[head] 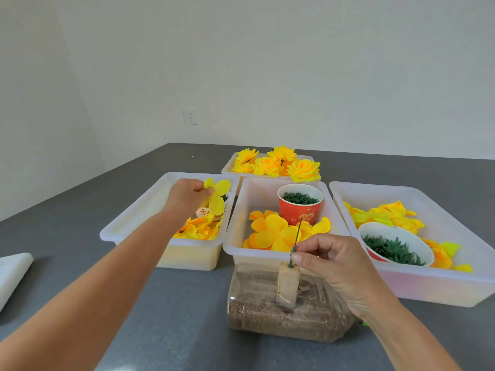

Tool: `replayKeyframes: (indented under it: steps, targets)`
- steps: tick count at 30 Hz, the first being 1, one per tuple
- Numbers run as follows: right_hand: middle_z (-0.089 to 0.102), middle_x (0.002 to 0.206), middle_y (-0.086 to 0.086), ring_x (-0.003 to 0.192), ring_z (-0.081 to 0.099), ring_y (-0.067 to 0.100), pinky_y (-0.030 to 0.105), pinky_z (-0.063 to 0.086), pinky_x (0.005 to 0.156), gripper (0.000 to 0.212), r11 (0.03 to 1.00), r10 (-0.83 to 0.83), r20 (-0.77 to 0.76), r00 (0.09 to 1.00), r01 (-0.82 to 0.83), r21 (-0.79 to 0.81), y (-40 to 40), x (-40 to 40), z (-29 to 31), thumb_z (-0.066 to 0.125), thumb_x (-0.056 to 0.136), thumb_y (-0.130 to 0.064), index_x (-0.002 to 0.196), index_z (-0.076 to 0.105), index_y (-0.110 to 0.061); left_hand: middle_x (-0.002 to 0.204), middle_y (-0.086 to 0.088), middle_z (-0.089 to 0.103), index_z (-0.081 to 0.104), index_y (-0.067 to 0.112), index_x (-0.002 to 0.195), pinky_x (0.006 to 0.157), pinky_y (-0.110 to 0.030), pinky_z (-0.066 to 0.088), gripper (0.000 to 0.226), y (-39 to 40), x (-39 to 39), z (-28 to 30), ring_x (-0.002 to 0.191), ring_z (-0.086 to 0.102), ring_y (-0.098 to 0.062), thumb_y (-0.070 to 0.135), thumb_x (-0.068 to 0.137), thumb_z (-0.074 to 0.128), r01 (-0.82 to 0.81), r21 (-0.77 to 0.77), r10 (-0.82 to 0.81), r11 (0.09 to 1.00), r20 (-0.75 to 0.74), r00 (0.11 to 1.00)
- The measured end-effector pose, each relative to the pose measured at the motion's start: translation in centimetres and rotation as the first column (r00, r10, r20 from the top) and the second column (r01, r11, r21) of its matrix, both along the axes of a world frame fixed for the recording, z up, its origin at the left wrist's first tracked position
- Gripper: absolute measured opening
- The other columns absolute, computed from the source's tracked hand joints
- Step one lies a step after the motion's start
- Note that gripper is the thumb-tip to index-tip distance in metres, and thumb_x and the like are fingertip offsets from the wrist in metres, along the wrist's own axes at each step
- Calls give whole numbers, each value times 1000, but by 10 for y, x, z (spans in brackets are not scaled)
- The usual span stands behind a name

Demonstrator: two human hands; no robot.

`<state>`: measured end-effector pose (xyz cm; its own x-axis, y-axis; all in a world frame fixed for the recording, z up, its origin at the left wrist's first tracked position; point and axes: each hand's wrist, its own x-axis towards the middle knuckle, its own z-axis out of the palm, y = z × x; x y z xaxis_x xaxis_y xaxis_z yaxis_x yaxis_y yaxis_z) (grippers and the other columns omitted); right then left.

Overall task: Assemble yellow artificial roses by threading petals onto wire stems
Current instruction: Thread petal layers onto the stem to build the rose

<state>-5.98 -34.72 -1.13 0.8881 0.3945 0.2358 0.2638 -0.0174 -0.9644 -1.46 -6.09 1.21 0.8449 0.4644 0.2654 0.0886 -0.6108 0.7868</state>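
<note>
My left hand (pixel 187 196) pinches a yellow petal piece (pixel 218 195) above the left white bin (pixel 134 226), which holds more yellow-orange petals (pixel 198 228). My right hand (pixel 329 261) pinches a thin green wire stem (pixel 296 236) that stands upright in a pale foam block (pixel 288 285) on a clear sand-filled container (pixel 281 311). Large petals (pixel 273 234) lie in the middle bin (pixel 241 253). Finished yellow roses (pixel 278 163) fill the far bin.
A red paper cup (pixel 300 207) of green rings stands in the middle bin. The right bin (pixel 428 287) holds loose petals and a bowl of green leaf calyxes (pixel 393 249). A white folded sheet (pixel 13 274) lies at the left on the grey table (pixel 174 317).
</note>
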Motion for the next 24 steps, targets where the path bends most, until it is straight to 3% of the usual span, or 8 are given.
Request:
replayKeyframes:
  steps: [4, 9, 12, 14, 21, 24]
  targets:
    - [72, 75, 6, 70, 63, 12, 29, 54, 71, 21, 1000, -2, -15, 1000, 2, 14, 1, -1, -1, 76, 69, 1, 65, 75, -20, 83, -11, 60, 66, 5, 95, 63, -27, 51, 11, -16, -14, 11, 67, 55, -17, 12, 90, 60, 57, -403, -36, 914, 60, 998]
    - [71, 71, 5, 68, 62, 11, 27, 54, 69, 20, 1000, 0, -31, 1000, 1, 24, 1, 0, -2, 76, 69, 1, 65, 75, -19, 92, -12, 62, 58, 7, 91, 58, -30, 53, 4, -41, -30, 21, 75, 61, -21, 4, 91, 55, 220, -744, -182, 631, 133, 974]
    - [70, 69, 3, 67, 62, 11, 26, 53, 67, 19, 999, 4, -31, 1000, -3, 34, 2, 1, -3, 76, 68, 0, 65, 75, -19, 79, -7, 69, 58, 8, 86, 50, -24, 54, 10, -58, -38, 23, 62, 66, -16, 6, 93, 51, 319, -805, -297, 500, 186, 936]
    - [71, 70, 5, 68, 62, 13, 31, 53, 72, 18, 999, 9, -29, 1000, -8, 40, 1, 1, -3, 76, 68, 0, 65, 75, -17, 71, -4, 71, 60, 10, 84, 48, -22, 53, 14, -67, -40, 23, 58, 67, -15, 9, 93, 50, 351, -815, -347, 460, 199, 917]
    - [72, 73, 2, 70, 62, 8, 17, 50, 65, 17, 999, 15, -1, 1000, -15, 42, -8, 3, 1, 73, 72, -2, 73, 76, -18, 70, -3, 71, 64, 11, 83, 46, -18, 48, 14, -89, -42, 25, 59, 66, -14, 10, 92, 53, 424, -782, -408, 458, 239, 881]
    - [73, 78, 2, 75, 62, 9, 26, 49, 73, 9, 985, -105, 5, 994, 104, 135, -16, 9, 13, 69, 72, -18, 73, 77, -23, 69, -3, 71, 65, 11, 83, 51, -20, 52, 15, -95, -42, 27, 59, 67, -14, 3, 89, 54, 466, -728, -411, 503, 272, 870]
